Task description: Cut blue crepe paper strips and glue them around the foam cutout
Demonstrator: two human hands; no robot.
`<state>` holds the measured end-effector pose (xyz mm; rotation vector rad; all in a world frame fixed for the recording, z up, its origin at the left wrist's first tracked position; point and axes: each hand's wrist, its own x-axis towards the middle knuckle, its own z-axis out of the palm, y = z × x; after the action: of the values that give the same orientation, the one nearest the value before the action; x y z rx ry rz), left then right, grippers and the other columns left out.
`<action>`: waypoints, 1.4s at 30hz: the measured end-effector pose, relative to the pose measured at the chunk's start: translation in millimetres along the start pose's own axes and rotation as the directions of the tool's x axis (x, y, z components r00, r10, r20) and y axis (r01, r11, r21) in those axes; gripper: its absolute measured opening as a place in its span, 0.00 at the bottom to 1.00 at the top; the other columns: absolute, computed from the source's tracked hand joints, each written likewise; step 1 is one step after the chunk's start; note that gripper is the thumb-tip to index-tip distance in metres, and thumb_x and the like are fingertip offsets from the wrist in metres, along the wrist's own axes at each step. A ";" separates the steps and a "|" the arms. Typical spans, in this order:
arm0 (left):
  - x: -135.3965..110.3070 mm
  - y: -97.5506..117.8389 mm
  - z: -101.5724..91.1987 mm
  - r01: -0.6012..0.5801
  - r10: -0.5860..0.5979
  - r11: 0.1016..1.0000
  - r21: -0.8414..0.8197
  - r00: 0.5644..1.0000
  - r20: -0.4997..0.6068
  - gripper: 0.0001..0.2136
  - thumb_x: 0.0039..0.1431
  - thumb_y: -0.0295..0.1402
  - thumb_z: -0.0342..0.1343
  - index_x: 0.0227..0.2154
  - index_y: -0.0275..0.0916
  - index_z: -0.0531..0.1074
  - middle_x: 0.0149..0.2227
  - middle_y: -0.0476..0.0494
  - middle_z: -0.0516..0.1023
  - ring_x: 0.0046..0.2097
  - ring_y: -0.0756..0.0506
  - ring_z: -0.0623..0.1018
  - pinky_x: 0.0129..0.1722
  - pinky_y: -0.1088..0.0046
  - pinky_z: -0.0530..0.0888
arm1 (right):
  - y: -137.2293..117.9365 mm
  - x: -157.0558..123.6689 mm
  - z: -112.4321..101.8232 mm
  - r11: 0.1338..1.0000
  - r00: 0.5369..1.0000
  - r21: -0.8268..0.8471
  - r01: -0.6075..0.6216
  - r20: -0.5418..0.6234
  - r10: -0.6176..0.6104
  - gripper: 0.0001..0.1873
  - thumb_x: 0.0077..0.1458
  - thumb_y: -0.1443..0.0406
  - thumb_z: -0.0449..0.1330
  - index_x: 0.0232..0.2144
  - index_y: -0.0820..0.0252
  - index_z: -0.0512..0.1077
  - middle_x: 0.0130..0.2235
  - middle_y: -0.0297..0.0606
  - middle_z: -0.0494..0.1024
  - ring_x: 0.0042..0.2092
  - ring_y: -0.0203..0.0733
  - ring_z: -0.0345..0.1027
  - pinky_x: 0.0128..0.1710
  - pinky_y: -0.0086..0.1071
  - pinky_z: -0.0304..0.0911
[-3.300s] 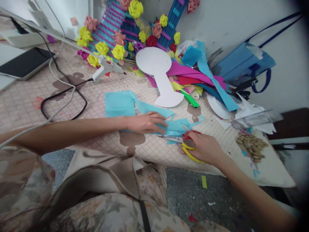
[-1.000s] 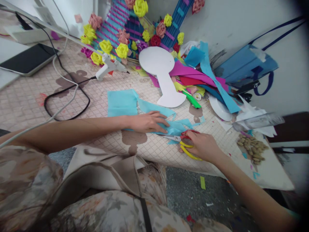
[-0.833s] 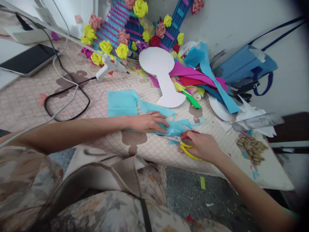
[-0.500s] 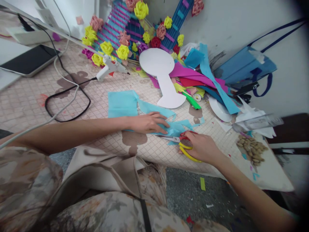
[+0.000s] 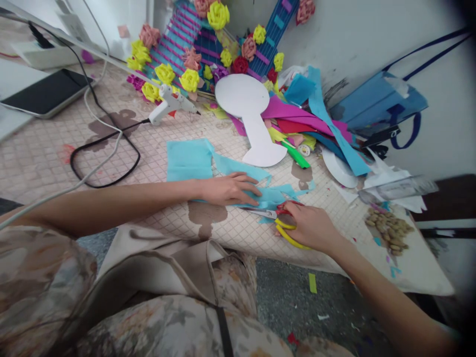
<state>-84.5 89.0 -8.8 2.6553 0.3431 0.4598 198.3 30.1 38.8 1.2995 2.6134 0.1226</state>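
Observation:
My left hand [image 5: 227,189] lies flat, fingers stretched out, pressing down on a light blue sheet of paper [image 5: 189,159] on the patterned table [image 5: 44,158]. My right hand [image 5: 313,227] is closed round the red and yellow handles of a pair of scissors [image 5: 277,218]. The blades point left along the lower edge of the blue paper, just below my left fingertips. Torn blue strips trail off to the right of the sheet.
A white glue gun [image 5: 167,103] with a black cord lies at the back, by a paper-flower decoration [image 5: 208,49]. A white cut-out shape [image 5: 249,114], coloured paper scraps [image 5: 305,116], a blue bag [image 5: 375,101], a pile of nuts [image 5: 388,227] and a dark tablet [image 5: 44,91] surround the hands.
Both hands stay nearly where they were. The scissors have edged slightly left along the blue paper.

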 end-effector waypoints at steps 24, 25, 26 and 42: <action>-15.2 2.1 -18.5 -0.010 0.012 0.999 0.033 0.999 -0.053 0.12 0.64 0.33 0.49 0.46 0.48 0.75 0.59 0.44 0.68 0.65 0.38 0.58 0.63 0.50 0.50 | -0.2 -1.2 2.4 1.000 1.000 -0.027 -0.009 -0.009 0.009 0.27 0.47 0.41 0.57 0.36 0.58 0.65 0.33 0.39 0.79 0.33 0.49 0.74 0.28 0.34 0.54; -19.2 1.5 -20.1 -0.002 0.004 1.000 0.026 0.999 -0.054 0.12 0.64 0.32 0.50 0.46 0.49 0.75 0.59 0.44 0.68 0.65 0.37 0.58 0.63 0.49 0.49 | -0.4 -1.1 2.4 1.000 1.000 -0.026 -0.010 -0.013 0.010 0.27 0.47 0.41 0.57 0.36 0.58 0.65 0.33 0.39 0.79 0.33 0.49 0.74 0.27 0.34 0.54; -23.0 0.5 -20.9 0.006 -0.006 1.000 0.014 0.999 -0.054 0.12 0.64 0.32 0.50 0.47 0.50 0.75 0.59 0.45 0.68 0.64 0.37 0.58 0.63 0.49 0.49 | -0.7 -0.8 2.3 1.000 1.000 -0.025 -0.010 -0.019 0.010 0.27 0.47 0.42 0.57 0.36 0.58 0.65 0.33 0.39 0.79 0.33 0.49 0.74 0.27 0.34 0.54; -36.2 -7.0 -11.9 0.066 -0.066 0.998 0.003 0.998 0.014 0.17 0.65 0.33 0.47 0.54 0.55 0.68 0.63 0.47 0.62 0.66 0.38 0.54 0.63 0.47 0.41 | -2.8 5.5 3.7 0.999 0.999 -0.022 0.034 -0.017 -0.034 0.26 0.49 0.43 0.57 0.37 0.58 0.65 0.33 0.39 0.79 0.34 0.49 0.74 0.28 0.33 0.54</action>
<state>-123.1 88.4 -11.3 2.6393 0.4257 0.4194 193.8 32.7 33.9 1.2519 2.6394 0.1575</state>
